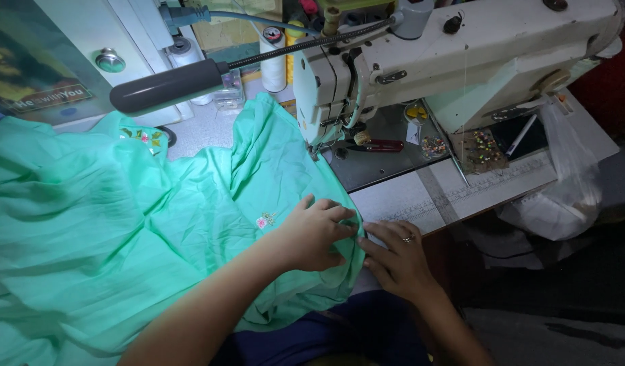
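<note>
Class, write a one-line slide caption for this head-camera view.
Left hand and right hand pinch the edge of green cloth beside a sewing machine.

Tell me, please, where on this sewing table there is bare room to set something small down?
The pale table strip between the green fabric and the plastic bag is bare. Another patch lies behind the fabric. Under the sewing machine, scissors and pins crowd it. Both hands pinch the fabric's edge.

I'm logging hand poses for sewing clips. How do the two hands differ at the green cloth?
The left hand lies palm-down on top of the green fabric; the right hand sits at the fabric's edge, mostly off it. The right hand wears a ring; none shows on the left. Both pinch the same fold.
</note>
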